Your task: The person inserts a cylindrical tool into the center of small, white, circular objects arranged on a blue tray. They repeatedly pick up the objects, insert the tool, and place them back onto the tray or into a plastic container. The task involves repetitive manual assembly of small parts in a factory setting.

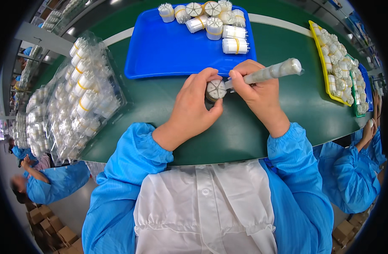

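Note:
My left hand [189, 108] is closed around the side of a short round part [216, 89], its thumb and fingers curled about the rim. The part's pale top faces up, divided into wedge-shaped segments. In my right hand [259, 93] is a thick, whitish pen-shaped tool [276, 71], gripped like a pen and slanting up to the right. Its narrow tip meets the right edge of the part, partly hidden by my fingers; I cannot tell what kind of tip it is. Both hands are over the green table [228, 131], just in front of the blue tray [168, 51].
White cylinders with yellow bands [214, 28] fill the tray's far right. Stacked clear plastic trays of similar parts [82, 97] stand at the left. A yellow tray [326, 74] and a green tray [359, 109] with more parts lie right. Co-workers in blue sleeves [350, 169] sit at both sides.

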`<state>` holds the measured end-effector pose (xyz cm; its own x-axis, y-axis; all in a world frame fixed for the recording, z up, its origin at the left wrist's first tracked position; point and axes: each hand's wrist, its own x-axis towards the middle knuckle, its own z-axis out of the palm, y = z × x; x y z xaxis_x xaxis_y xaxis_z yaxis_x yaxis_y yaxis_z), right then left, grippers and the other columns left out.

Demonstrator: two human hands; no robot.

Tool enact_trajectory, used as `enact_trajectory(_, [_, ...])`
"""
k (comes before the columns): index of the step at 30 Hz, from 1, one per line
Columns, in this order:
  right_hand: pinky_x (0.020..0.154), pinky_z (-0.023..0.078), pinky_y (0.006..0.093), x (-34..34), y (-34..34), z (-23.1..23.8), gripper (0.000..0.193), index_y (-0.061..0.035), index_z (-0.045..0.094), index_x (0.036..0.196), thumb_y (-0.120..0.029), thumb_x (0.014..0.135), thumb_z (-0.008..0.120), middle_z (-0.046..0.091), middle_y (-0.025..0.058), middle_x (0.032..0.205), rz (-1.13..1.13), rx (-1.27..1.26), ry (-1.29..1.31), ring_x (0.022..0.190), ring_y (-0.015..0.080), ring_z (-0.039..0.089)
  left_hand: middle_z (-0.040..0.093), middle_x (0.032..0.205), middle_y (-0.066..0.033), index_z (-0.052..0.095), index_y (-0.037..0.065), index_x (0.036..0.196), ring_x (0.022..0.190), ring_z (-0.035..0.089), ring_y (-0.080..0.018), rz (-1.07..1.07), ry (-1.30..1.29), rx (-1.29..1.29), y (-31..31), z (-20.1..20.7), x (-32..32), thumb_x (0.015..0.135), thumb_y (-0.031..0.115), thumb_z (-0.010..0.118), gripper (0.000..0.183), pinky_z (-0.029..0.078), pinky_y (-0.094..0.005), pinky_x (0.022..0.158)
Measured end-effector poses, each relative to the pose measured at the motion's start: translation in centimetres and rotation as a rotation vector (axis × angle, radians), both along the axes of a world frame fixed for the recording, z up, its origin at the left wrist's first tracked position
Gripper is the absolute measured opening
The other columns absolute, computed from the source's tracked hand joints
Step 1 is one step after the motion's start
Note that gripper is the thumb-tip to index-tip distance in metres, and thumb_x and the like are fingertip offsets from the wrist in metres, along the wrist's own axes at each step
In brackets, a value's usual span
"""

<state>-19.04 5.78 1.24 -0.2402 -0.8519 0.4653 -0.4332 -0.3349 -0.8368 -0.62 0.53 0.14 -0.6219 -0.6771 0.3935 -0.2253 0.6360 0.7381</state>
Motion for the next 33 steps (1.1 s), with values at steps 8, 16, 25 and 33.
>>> enact_trajectory(8, [0.059, 0.048, 0.0297, 0.2, -0.3, -0.9, 0.011, -0.0017, 0.070, 0.085, -0.011, 0.090, 0.074, 0.069, 0.0047, 0.076, 0.021, 0.041, 0.071, 0.065, 0.0144, 0.063, 0.064, 0.123, -0.0166, 0.047, 0.002, 0.137, 0.111, 0.064, -0.0289, 0.062, -0.120, -0.051, -0.4, -0.2, 0.0, 0.075, 0.002, 0.077, 0.069, 0.052, -0.0372, 0.094])
enact_trajectory(16, [0.058, 0.048, 0.0293, -0.1, 0.0, 0.0, 0.013, -0.0011, 0.069, 0.085, -0.012, 0.090, 0.074, 0.068, 0.0051, 0.075, -0.006, 0.037, -0.032, 0.065, 0.0141, 0.063, 0.065, 0.123, -0.0162, 0.047, 0.003, 0.138, 0.111, 0.065, -0.0276, -0.021, 0.025, 0.055, -0.1, -0.2, 0.1, 0.076, 0.000, 0.075, 0.068, 0.053, -0.0366, 0.095])
enact_trajectory(25, [0.059, 0.048, 0.0283, 0.2, 0.0, -0.4, 0.013, -0.0014, 0.070, 0.086, -0.013, 0.090, 0.074, 0.068, 0.0039, 0.076, 0.019, 0.107, -0.006, 0.067, 0.0117, 0.063, 0.064, 0.123, -0.0172, 0.047, 0.003, 0.138, 0.114, 0.065, -0.0289, 0.032, -0.107, 0.013, -0.2, 0.3, 0.0, 0.077, -0.002, 0.072, 0.067, 0.052, -0.0384, 0.098])
enact_trajectory(33, [0.060, 0.049, 0.0278, -0.2, 0.1, 0.0, 0.015, -0.0014, 0.070, 0.086, -0.015, 0.091, 0.074, 0.068, 0.0037, 0.074, 0.019, 0.099, -0.041, 0.064, 0.0119, 0.061, 0.063, 0.122, -0.0157, 0.046, 0.004, 0.137, 0.115, 0.064, -0.0280, -0.077, 0.028, 0.089, -0.3, -0.6, 0.0, 0.079, -0.002, 0.071, 0.064, 0.051, -0.0370, 0.100])
